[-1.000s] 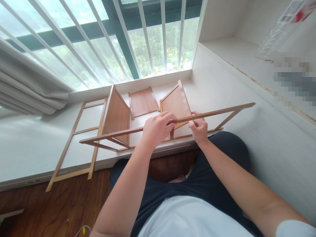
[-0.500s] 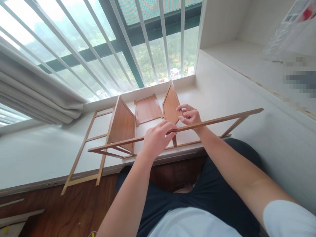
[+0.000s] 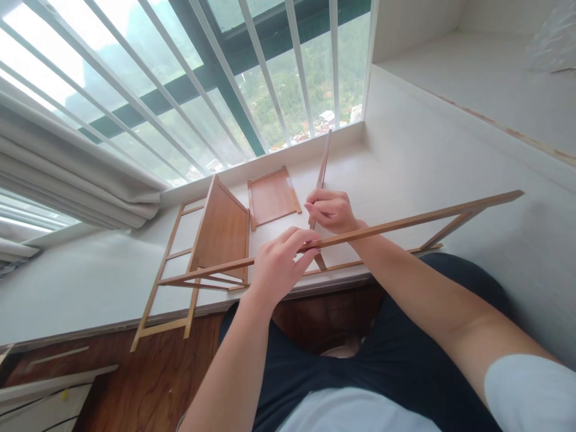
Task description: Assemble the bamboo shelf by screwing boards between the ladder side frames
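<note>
My left hand [image 3: 281, 264] pinches the top rail of a long bamboo ladder-like side frame [image 3: 427, 217] that stands on edge across the white window ledge [image 3: 67, 282]. My right hand [image 3: 332, 210] reaches over that rail and grips a brown shelf panel [image 3: 321, 171], which stands upright and shows only its thin edge. Another shelf panel [image 3: 222, 231] stands upright to the left, joined to the frames. A third panel [image 3: 272, 196] lies flat near the window.
A second side frame [image 3: 168, 282] lies flat on the ledge and overhangs its front edge. White window bars [image 3: 265, 72] and a curtain [image 3: 67, 180] stand behind. A white wall rises on the right. Dark wood floor [image 3: 135, 384] and my lap lie below.
My right hand left the frame's rail and took hold of the right shelf panel, which turned from tilted face-on to standing edge-on. The view shifted slightly left.
</note>
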### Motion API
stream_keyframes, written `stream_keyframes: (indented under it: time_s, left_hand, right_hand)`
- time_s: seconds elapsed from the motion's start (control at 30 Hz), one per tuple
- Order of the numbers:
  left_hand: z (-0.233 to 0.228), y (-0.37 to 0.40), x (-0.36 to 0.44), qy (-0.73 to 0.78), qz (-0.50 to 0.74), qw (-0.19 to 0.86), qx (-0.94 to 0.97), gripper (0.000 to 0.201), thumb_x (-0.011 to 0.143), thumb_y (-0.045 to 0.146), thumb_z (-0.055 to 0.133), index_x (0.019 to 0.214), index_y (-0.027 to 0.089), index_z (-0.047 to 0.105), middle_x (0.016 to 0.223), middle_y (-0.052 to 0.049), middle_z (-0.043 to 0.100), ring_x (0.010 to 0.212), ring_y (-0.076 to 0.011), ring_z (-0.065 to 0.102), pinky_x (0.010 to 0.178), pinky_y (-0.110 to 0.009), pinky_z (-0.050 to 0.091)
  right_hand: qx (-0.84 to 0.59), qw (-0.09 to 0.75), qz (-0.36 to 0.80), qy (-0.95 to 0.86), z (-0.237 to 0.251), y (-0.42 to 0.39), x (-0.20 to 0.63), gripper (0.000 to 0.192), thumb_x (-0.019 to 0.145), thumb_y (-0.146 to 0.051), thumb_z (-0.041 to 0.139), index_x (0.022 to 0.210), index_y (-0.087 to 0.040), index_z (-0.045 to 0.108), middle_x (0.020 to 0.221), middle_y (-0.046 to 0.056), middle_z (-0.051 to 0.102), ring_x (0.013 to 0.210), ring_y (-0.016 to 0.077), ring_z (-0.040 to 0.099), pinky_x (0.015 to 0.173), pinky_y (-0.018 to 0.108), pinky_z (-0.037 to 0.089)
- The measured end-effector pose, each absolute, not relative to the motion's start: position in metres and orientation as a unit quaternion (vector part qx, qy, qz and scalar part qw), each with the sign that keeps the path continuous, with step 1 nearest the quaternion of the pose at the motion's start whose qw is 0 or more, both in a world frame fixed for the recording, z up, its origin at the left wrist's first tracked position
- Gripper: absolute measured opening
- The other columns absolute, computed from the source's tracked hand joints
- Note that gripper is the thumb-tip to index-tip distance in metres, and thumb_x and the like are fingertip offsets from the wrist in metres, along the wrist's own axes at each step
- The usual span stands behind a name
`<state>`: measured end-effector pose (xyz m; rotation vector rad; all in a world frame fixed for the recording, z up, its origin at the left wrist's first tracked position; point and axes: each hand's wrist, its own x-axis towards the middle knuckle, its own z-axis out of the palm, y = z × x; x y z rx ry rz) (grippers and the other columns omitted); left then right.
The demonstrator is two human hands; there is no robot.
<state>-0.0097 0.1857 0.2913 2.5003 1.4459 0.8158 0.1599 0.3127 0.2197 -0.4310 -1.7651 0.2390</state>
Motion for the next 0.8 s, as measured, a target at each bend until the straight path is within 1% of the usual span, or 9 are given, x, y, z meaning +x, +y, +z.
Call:
stream_keyframes:
  time_s: [0.07, 0.13, 0.27, 0.4, 0.57, 0.7, 0.8]
  left_hand:
    - [0.29, 0.185, -0.01, 0.463, 0.278, 0.042, 0.84, 0.011, 0.096, 0.025, 0.066, 0.106, 0.026, 0.068, 0.103, 0.002, 0.075, 0.085, -0.01, 0.071, 0.074, -0.02, 0.051]
    - [0.289, 0.185, -0.009, 0.448, 0.277, 0.006, 0.85, 0.011, 0.096, 0.025, 0.065, 0.107, 0.027, 0.069, 0.106, 0.001, 0.074, 0.086, -0.0097, 0.071, 0.073, -0.02, 0.049]
    - [0.29, 0.185, -0.01, 0.421, 0.269, -0.053, 0.865, 0.01, 0.096, 0.023, 0.065, 0.096, 0.027, 0.074, 0.102, 0.001, 0.071, 0.077, -0.0068, 0.067, 0.064, -0.02, 0.043]
    - [0.29, 0.185, -0.012, 0.399, 0.28, -0.044, 0.872, 0.016, 0.095, 0.015, 0.064, 0.092, 0.026, 0.075, 0.1, -0.001, 0.069, 0.076, -0.0061, 0.066, 0.066, -0.019, 0.044]
    - [0.288, 0.186, -0.014, 0.383, 0.295, -0.041, 0.874, 0.017, 0.092, 0.011, 0.065, 0.092, 0.025, 0.074, 0.1, -0.002, 0.069, 0.077, -0.0071, 0.067, 0.069, -0.019, 0.047]
    - [0.289, 0.186, -0.013, 0.383, 0.297, -0.036, 0.874, 0.012, 0.09, 0.012, 0.068, 0.092, 0.023, 0.072, 0.101, -0.002, 0.069, 0.08, -0.0088, 0.069, 0.072, -0.021, 0.05]
    - [0.292, 0.185, -0.013, 0.382, 0.294, -0.036, 0.875, 0.009, 0.088, 0.015, 0.072, 0.093, 0.022, 0.071, 0.101, -0.002, 0.069, 0.081, -0.0098, 0.07, 0.073, -0.021, 0.051]
  right_hand:
    - [-0.173, 0.616, 0.097, -0.763, 0.222, 0.31, 0.156, 0.048, 0.102, -0.025, 0.054, 0.055, -0.018, 0.064, 0.071, 0.003, 0.068, 0.061, 0.0093, 0.059, 0.057, 0.024, 0.04]
    - [-0.165, 0.622, 0.1, -0.759, 0.224, 0.308, 0.152, 0.052, 0.103, -0.024, 0.052, 0.051, -0.017, 0.06, 0.066, 0.002, 0.066, 0.058, 0.0087, 0.056, 0.055, 0.025, 0.038]
    - [-0.166, 0.617, 0.115, -0.76, 0.224, 0.306, 0.148, 0.057, 0.102, -0.025, 0.053, 0.046, -0.017, 0.053, 0.061, 0.002, 0.062, 0.055, 0.0081, 0.052, 0.054, 0.025, 0.036]
    - [-0.163, 0.62, 0.131, -0.756, 0.222, 0.302, 0.145, 0.059, 0.102, -0.025, 0.053, 0.044, -0.016, 0.05, 0.059, 0.003, 0.062, 0.054, 0.008, 0.053, 0.053, 0.024, 0.037]
    - [-0.165, 0.638, 0.153, -0.736, 0.218, 0.297, 0.137, 0.059, 0.103, -0.029, 0.053, 0.045, -0.017, 0.05, 0.063, 0.004, 0.064, 0.055, 0.0092, 0.054, 0.054, 0.026, 0.038]
    - [-0.138, 0.658, 0.17, -0.721, 0.217, 0.294, 0.133, 0.055, 0.101, -0.026, 0.057, 0.047, -0.017, 0.05, 0.066, 0.004, 0.065, 0.058, 0.0093, 0.054, 0.054, 0.026, 0.039]
    - [-0.135, 0.655, 0.187, -0.719, 0.218, 0.294, 0.135, 0.056, 0.101, -0.029, 0.056, 0.047, -0.017, 0.051, 0.066, 0.004, 0.064, 0.058, 0.0095, 0.055, 0.053, 0.026, 0.04]
